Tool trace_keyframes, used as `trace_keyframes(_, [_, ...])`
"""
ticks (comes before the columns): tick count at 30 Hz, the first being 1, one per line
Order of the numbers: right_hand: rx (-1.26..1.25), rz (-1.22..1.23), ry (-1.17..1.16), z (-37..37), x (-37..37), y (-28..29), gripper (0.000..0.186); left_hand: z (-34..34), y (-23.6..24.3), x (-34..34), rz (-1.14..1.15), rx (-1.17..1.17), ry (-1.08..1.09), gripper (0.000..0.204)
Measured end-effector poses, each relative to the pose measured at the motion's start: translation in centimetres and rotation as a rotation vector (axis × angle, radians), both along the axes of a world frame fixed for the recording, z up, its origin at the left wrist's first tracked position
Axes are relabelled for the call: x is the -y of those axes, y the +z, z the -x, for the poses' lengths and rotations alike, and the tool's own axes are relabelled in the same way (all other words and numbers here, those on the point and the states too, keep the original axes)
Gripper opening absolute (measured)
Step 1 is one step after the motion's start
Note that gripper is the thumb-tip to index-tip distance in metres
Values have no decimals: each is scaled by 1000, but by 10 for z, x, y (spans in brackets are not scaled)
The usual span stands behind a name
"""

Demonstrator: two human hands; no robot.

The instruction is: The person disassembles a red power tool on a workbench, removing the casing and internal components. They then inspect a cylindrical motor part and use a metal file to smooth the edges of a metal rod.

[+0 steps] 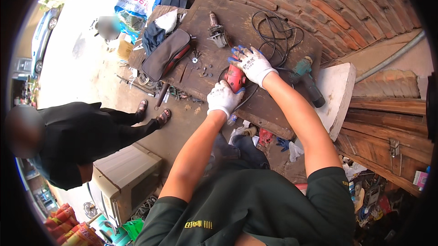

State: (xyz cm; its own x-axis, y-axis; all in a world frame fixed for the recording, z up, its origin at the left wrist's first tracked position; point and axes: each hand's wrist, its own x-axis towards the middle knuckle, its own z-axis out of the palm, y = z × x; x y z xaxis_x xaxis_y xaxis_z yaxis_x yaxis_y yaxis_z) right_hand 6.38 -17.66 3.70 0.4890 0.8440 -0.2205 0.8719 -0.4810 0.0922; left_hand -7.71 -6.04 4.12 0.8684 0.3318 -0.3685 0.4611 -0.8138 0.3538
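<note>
Both my hands wear white gloves with blue fingertips, and between them lies a red power tool housing (235, 78) on the dark wooden tabletop (269, 104). My left hand (223, 98) is closed round its near end. From the right, my right hand (253, 65) is closed over its far end, the fingers bent across the top. Just beyond sits a metal gear head with a motor rotor (217, 34), apart from the housing. Small loose screws and parts (204, 71) lie to the left. What my palms cover is hidden.
A coiled black cable (273, 29) and a green drill (302, 69) lie at the right. A grey tool bag (165, 54) rests on the left edge. A brick wall (315, 0) stands behind. At left, a person in black (82, 132) stands near a boxy beige unit (127, 168).
</note>
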Motion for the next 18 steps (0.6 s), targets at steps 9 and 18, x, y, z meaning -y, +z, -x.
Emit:
trace_keyframes(9, [142,96,20,12,-15,-8,45,-4,-19,-32,-117,135,-216,72])
trace_keyframes(18, [24,257,251,-20,-48,3,45,-11,-20,-35,-195,125,-108,77])
